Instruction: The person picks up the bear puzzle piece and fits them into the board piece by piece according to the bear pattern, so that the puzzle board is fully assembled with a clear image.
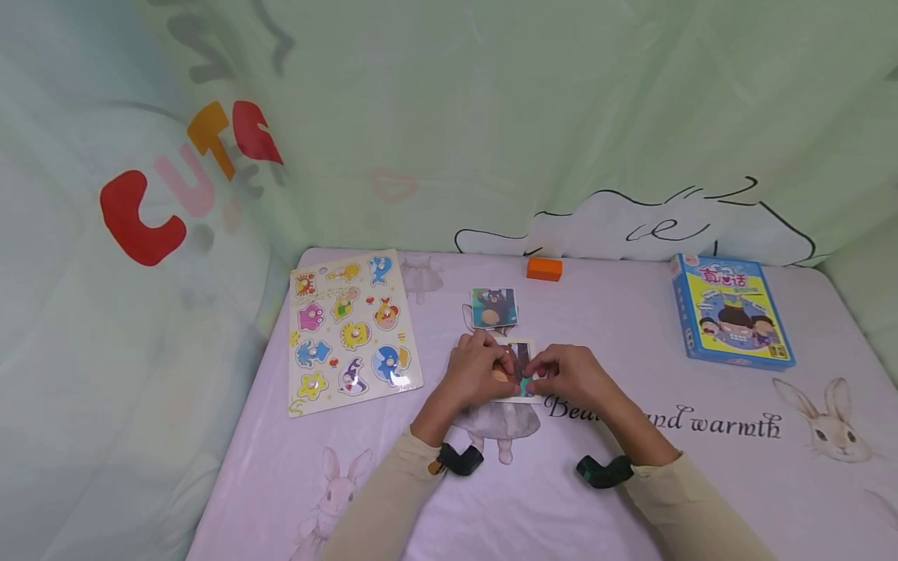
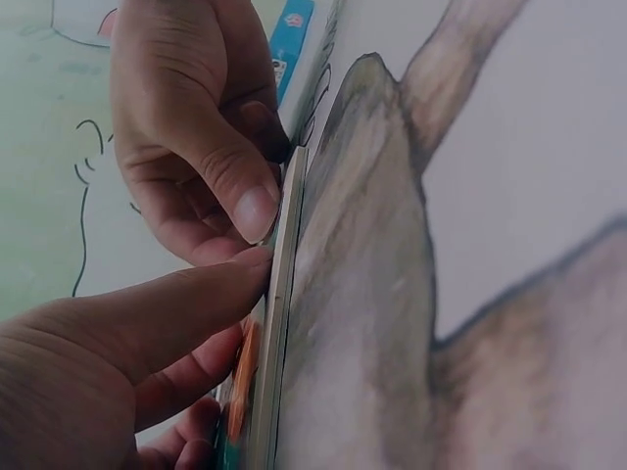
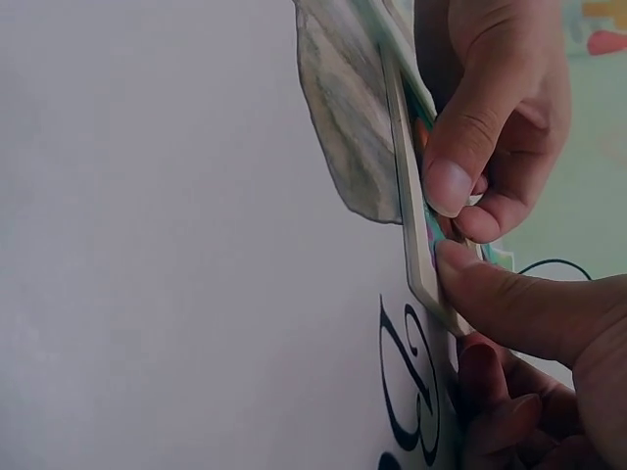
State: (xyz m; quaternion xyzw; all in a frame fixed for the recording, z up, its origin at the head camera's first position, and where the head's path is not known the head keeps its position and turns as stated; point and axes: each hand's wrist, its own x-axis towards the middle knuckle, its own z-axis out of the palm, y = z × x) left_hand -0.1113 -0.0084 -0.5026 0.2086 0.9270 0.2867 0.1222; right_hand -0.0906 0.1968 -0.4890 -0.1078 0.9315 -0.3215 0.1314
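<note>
A small, thin picture puzzle (image 1: 519, 351) with a pale border lies flat on the tablecloth, its brown and teal picture partly hidden by fingers. My left hand (image 1: 477, 366) bends over its left side, thumb and fingertips gripping at the picture. From the right, my right hand (image 1: 571, 371) grips at the lower right part, its thumb (image 3: 480, 279) on the face near the edge. Both thumbs almost meet. Whether a loose piece lies between the fingertips is hidden. Just behind the puzzle lies a square bear picture (image 1: 494, 308).
A peg board (image 1: 365, 308) with sea animal pieces lies at left. An orange block (image 1: 544, 269) sits at the table's back edge. At right is a blue and yellow box (image 1: 737, 312). A hanging green cloth (image 1: 491, 117) closes off the back.
</note>
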